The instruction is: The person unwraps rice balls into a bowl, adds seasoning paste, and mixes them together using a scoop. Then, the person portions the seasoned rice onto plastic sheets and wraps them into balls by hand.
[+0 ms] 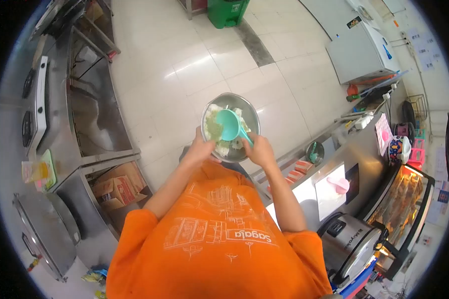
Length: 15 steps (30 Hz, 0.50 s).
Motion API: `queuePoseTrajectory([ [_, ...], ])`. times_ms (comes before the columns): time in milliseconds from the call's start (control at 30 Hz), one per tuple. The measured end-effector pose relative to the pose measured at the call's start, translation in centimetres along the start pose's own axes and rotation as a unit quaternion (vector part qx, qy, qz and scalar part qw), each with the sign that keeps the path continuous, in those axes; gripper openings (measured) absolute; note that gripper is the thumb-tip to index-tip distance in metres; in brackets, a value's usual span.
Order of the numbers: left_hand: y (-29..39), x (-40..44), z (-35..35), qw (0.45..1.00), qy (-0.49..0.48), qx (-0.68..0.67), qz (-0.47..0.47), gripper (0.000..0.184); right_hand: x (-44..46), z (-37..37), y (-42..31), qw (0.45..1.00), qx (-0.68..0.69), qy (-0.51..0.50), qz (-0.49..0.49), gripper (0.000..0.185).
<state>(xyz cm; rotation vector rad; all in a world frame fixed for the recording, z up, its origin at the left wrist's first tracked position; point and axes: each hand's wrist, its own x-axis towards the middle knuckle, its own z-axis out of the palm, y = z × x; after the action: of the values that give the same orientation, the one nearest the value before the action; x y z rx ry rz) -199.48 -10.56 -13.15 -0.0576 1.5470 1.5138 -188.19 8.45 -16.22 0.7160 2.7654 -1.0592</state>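
Observation:
A round metal bowl point(254, 113) is held in front of my orange shirt, above the floor. White lumpy food point(238, 113) lies in it, with a pale green patch point(214, 128) on the left side; I cannot tell what food it is. My left hand point(201, 148) is closed on the bowl's near left rim. My right hand point(259, 150), at the near right rim, is closed around the handle of a teal ladle point(229, 124). The ladle's round cup rests over the food. Whether my right hand also grips the bowl is unclear.
On the left stand a stove point(37, 107), a steel counter and a large lidded pot point(45, 234). To the right, a counter bears a white board point(330, 193), a rice cooker point(348, 244) and a lit display case point(401, 199). A green bin point(227, 12) stands ahead.

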Motion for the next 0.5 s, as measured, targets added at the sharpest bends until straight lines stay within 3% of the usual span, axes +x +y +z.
queuePoseTrajectory([
  [133, 6.5, 7.9, 0.4, 0.996, -0.080, 0.039, -0.025, 0.068, 6.9, -3.3, 4.9, 0.993, 0.104, -0.015, -0.055, 0.029],
  [233, 11.1, 14.6, 2.3, 0.994, -0.101, 0.015, -0.036, 0.071, 10.1, -11.9, 0.6, 0.994, -0.025, 0.095, 0.049, 0.033],
  [333, 14.6, 21.1, 3.6, 0.993, -0.114, -0.023, -0.038, 0.071, 14.8, -12.0, -0.3, 0.970, -0.222, 0.073, 0.067, 0.038],
  [433, 19.0, 27.3, 5.9, 0.991, -0.126, -0.039, -0.020, 0.070, 22.0, -15.9, 2.3, 0.941, -0.255, 0.188, 0.118, 0.039],
  [500, 21.3, 30.2, 7.5, 0.993, -0.113, -0.042, -0.010, 0.070, 27.6, -19.7, 3.3, 0.922, -0.318, 0.174, 0.139, 0.039],
])
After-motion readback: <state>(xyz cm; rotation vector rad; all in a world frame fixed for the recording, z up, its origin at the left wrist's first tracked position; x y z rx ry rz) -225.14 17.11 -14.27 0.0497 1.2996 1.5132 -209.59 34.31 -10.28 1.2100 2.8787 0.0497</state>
